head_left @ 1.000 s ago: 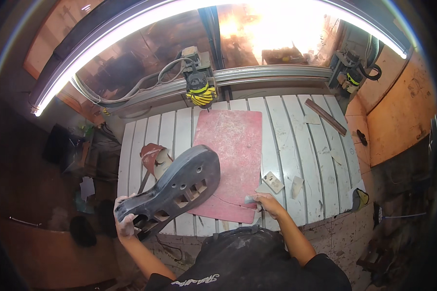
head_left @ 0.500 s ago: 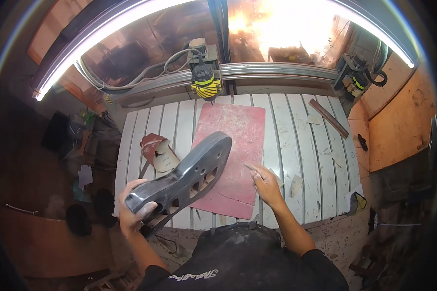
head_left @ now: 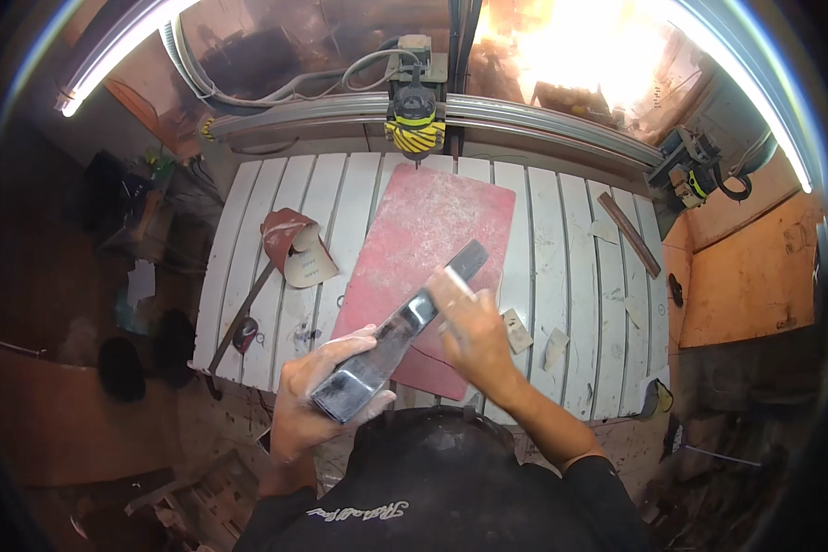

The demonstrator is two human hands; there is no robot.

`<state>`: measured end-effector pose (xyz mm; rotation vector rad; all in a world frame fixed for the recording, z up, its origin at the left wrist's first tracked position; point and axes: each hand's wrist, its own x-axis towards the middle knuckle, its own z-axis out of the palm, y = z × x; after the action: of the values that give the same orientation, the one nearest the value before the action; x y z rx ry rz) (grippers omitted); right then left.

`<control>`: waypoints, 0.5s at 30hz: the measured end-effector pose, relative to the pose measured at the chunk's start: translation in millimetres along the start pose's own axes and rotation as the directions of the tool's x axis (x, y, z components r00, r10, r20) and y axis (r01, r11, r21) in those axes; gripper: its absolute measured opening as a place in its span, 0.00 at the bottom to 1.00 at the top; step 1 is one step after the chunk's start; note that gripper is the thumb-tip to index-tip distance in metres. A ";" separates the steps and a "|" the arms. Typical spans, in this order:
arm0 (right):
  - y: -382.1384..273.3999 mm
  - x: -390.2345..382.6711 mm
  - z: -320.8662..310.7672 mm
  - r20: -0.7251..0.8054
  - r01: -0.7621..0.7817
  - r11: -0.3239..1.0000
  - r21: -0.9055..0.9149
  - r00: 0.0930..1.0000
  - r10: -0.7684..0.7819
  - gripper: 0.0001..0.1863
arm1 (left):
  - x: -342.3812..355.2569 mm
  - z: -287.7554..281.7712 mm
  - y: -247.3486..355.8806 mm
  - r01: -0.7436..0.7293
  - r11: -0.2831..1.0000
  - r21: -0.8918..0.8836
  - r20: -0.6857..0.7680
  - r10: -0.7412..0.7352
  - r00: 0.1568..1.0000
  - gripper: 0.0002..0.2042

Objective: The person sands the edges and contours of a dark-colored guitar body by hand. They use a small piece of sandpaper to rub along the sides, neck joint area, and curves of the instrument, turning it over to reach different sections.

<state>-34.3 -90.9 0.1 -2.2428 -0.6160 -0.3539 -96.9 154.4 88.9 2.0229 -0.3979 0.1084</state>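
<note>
A long, dark grey, shiny part point(head_left: 386, 342) lies aslant in front of me, its narrow face turned up and its near end broad and squared. My left hand point(head_left: 315, 386) is closed around that near end, thumb on one side and fingers on the other, with pale dust on the skin. My right hand point(head_left: 474, 336) presses its fingers across the part's upper face farther along. Those fingers are slightly blurred, and whatever is under them is hidden. Beneath the part is a dusty, reddish board point(head_left: 437, 207). A curled sandpaper sheet point(head_left: 311, 264) with a pale back lies left of it.
The board rests on a white slatted table point(head_left: 545, 248). Small pale scraps point(head_left: 516, 331) and a brown bar point(head_left: 631, 235) lie to the right. At left are a dark strip point(head_left: 245, 311) and a small red-and-black object point(head_left: 245, 334). A spindle head point(head_left: 416, 120) hangs from a rail behind.
The part has turned from its broad holed side to its narrow face and come lower. My right hand, previously apart and pinching something small, has moved left onto the part. The whole view shifted.
</note>
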 end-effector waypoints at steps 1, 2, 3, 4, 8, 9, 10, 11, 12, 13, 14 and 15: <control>-10.6 -6.2 3.4 0.044 -0.016 1.000 0.018 0.999 0.015 0.33 | 0.2 3.4 2.2 0.001 1.000 -0.001 -0.003 -0.001 1.000 0.34; -17.0 -8.6 2.3 0.053 -0.020 1.000 0.014 0.998 0.019 0.33 | 1.1 4.6 4.1 -0.002 1.000 -0.005 -0.005 0.002 1.000 0.34; -22.2 -10.5 0.4 0.071 0.028 0.983 0.180 0.997 -0.041 0.33 | 3.4 3.0 5.7 -0.040 0.999 0.027 0.013 0.040 0.999 0.33; -24.7 -12.0 0.5 0.075 0.070 0.936 0.346 0.992 -0.102 0.33 | 1.4 2.4 5.6 -0.033 0.999 0.023 0.014 0.033 0.999 0.33; 23.3 2.2 4.1 -0.036 0.043 0.999 -0.030 0.998 -0.044 0.36 | -0.3 6.6 4.1 -0.001 1.000 0.027 -0.032 0.002 0.999 0.32; 13.2 -2.9 7.4 -0.041 0.003 1.000 0.020 0.999 -0.002 0.35 | 0.0 8.1 4.1 -0.008 1.000 0.024 -0.046 0.009 0.999 0.32; -0.3 -6.7 6.6 -0.037 0.006 1.000 0.025 0.999 -0.005 0.35 | 0.1 7.6 5.1 -0.003 1.000 0.027 -0.051 0.005 0.999 0.32; -15.0 -11.5 2.7 0.018 0.014 0.981 0.193 1.000 -0.018 0.35 | 0.8 6.4 5.3 -0.018 0.999 0.034 -0.040 0.020 0.999 0.32; -22.2 -13.1 0.4 0.069 0.013 0.935 0.356 0.997 -0.040 0.35 | 1.3 5.5 5.0 -0.033 0.999 0.041 -0.029 0.034 0.999 0.32; -6.1 -12.9 -0.7 0.116 0.083 0.970 0.226 0.987 -0.112 0.34 | -1.8 6.0 4.5 -0.027 0.999 0.040 -0.028 0.028 0.999 0.32; 15.0 -5.2 -0.7 0.120 0.079 0.970 0.229 0.987 -0.109 0.34 | -5.1 6.5 3.9 -0.019 0.999 0.027 -0.044 0.020 0.999 0.32; 38.9 3.7 -2.3 0.025 0.024 0.996 0.082 0.999 -0.026 0.34 | -6.6 9.0 2.7 -0.014 1.000 0.003 -0.052 0.014 0.999 0.32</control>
<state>-10.6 -114.3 -20.4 -2.1661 -0.6617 -0.3068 -104.9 146.9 85.3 2.0159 -0.3791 0.1693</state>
